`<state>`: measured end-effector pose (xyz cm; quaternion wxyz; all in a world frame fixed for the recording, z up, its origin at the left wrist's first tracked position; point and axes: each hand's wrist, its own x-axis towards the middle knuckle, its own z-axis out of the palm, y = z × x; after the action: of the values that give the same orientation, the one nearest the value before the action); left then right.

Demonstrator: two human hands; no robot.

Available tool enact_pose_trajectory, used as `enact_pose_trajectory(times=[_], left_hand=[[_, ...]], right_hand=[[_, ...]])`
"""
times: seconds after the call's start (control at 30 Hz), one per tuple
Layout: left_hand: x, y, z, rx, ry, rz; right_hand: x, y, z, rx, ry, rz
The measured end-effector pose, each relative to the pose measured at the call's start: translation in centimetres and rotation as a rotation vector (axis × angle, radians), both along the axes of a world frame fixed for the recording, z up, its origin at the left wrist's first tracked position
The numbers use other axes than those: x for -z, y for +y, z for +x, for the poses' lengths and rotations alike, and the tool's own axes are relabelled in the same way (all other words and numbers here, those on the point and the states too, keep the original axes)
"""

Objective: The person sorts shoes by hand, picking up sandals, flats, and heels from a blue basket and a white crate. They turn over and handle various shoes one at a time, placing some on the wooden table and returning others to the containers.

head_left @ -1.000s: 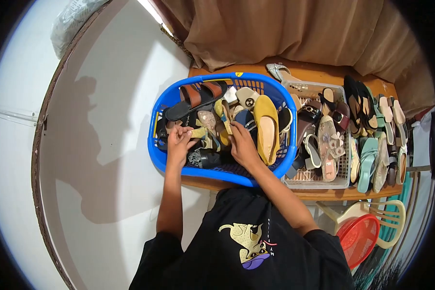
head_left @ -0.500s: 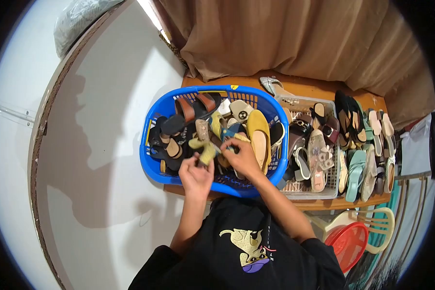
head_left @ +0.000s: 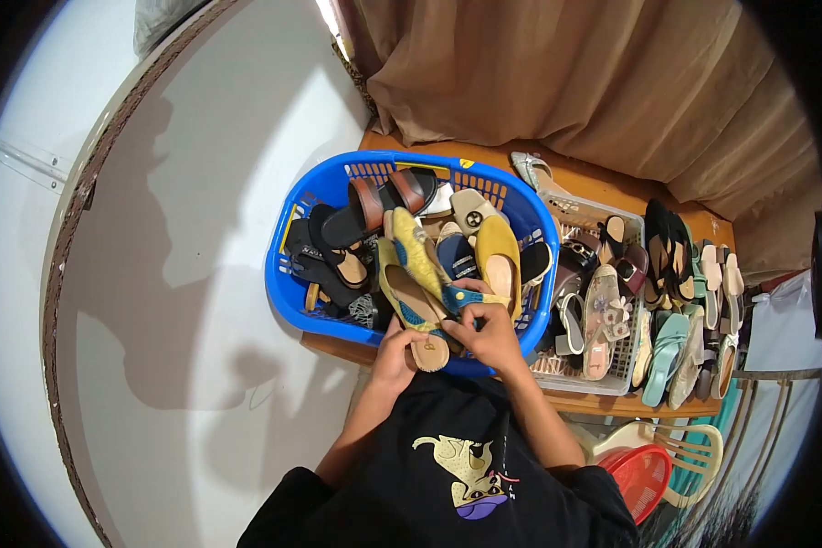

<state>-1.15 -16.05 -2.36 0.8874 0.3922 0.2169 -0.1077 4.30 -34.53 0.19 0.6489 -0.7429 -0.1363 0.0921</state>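
My left hand [head_left: 395, 359] is closed on the heel end of a yellow-and-blue flat shoe [head_left: 398, 289], whose tan insole faces up. Against it lies a second yellow-and-blue flat shoe [head_left: 418, 248], sole side partly hidden, with my right hand [head_left: 489, 336] gripping its blue back end. Both shoes are above the near part of a blue laundry basket [head_left: 292, 315]. Around them in the basket are a black sandal with brown straps [head_left: 367, 205], a plain yellow flat [head_left: 498, 239], a beige slide with a round ornament [head_left: 471, 209] and a navy shoe [head_left: 457, 254].
To the right, a clear plastic crate [head_left: 632, 365] holds several shoes. Beyond it, rows of sandals, including mint slides [head_left: 667, 352], stand on the wooden table [head_left: 603, 219]. A white wall is at left, a brown curtain [head_left: 566, 73] behind, a red basin [head_left: 637, 479] on a chair at lower right.
The yellow-and-blue shoes, blurred and partly in the basket before, now lie side by side between my hands. My left hand has moved down and right, and the camera view has shifted.
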Motion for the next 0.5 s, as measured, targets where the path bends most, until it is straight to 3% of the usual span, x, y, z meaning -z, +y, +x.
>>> enact_pose_trajectory(times=[0.07, 0.1, 0.13, 0.2, 0.27, 0.33, 0.43, 0.5], left_hand=[[-0.5, 0.0, 0.5, 0.012, -0.023, 0.014], [-0.3, -0.1, 1.1, -0.002, -0.071, 0.093], [-0.1, 0.0, 1.8, -0.015, -0.118, 0.172], [1.8, 1.0, 3.8, 0.012, -0.136, 0.142], [2.2, 1.4, 6.2, -0.059, -0.224, 0.207], [1.9, 1.6, 8.6, 0.002, -0.262, 0.423], [5.2, 2.3, 10.9, 0.081, -0.258, 0.546], [7.6, 2.1, 11.4, 0.109, -0.196, 0.746]], right_hand=[[1.5, -0.7, -0.5, 0.180, 0.266, 0.132], [0.3, -1.4, -0.1, 0.163, 0.438, 0.068], [0.2, -1.4, 0.0, 0.162, 0.433, 0.063], [0.1, -1.2, 0.1, 0.313, -0.178, 0.015], [-1.5, -1.0, 0.7, 0.322, -0.233, -0.006], [-2.7, -0.3, 1.0, 0.245, -0.291, -0.283], [0.2, 0.8, 1.9, 0.144, -0.531, -0.437], [5.4, 1.2, 2.9, 0.000, -0.505, -0.324]])
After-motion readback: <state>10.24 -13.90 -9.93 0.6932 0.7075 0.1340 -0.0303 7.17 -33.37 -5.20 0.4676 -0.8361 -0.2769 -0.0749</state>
